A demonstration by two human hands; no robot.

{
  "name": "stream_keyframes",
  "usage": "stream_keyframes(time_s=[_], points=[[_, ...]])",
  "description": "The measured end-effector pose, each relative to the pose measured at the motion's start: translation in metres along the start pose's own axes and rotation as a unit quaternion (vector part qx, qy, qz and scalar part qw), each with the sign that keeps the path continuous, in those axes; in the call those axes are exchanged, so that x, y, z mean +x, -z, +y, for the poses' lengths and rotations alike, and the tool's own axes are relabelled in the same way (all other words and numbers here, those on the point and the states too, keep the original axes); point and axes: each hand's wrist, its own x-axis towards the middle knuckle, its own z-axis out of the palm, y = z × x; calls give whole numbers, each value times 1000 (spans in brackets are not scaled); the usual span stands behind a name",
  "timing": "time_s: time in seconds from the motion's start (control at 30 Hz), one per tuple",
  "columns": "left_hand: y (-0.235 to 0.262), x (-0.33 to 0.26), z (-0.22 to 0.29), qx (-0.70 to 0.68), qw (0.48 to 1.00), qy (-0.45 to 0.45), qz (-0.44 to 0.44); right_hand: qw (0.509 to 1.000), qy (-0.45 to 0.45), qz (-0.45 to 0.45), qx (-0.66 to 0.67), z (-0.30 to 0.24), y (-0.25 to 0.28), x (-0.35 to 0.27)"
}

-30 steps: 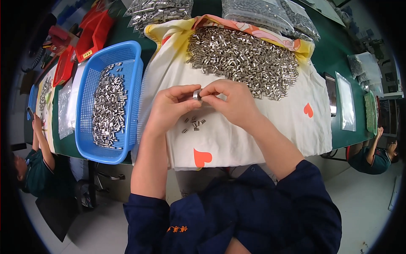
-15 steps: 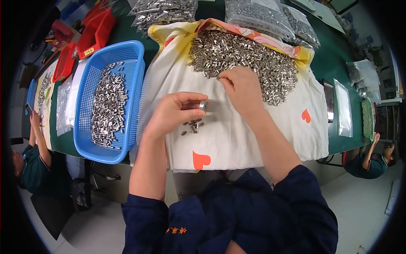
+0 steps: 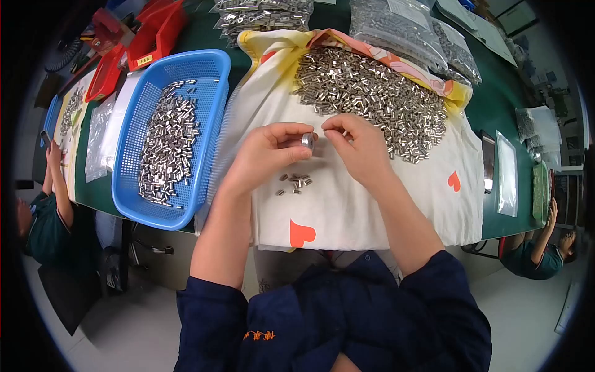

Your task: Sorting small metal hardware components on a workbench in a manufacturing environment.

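Small metal cylinders [image 3: 170, 142] are being held in the blue basket [image 3: 155, 217] and a small cluster [image 3: 298, 181] on the white cloth [image 3: 384, 214], with a larger heap [image 3: 372, 93] seemingly being left. A shiny, rounded silvery piece [image 3: 307, 141] is being pinched by the left hand [image 3: 266, 152] above the cloth; just beside it, the right hand [image 3: 359, 146] is being held with fingertips nearly together, whether on anything cannot be told.

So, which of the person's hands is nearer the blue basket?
Left. The left hand is to the right of the blue basket, over the white cloth, holding a round metal piece; the right hand is beyond it, farther right from the basket.
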Motion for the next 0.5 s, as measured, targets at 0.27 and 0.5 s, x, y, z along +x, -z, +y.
stream_keyframes(time_s=[0.27,0.5], points=[[1,0,0,-22,1000,3,1,996,6,-48,78,-12,1,-6],[-3,1,-4,-15,1000,-13,21,992,119,32,-20,-10,-7,-10]])
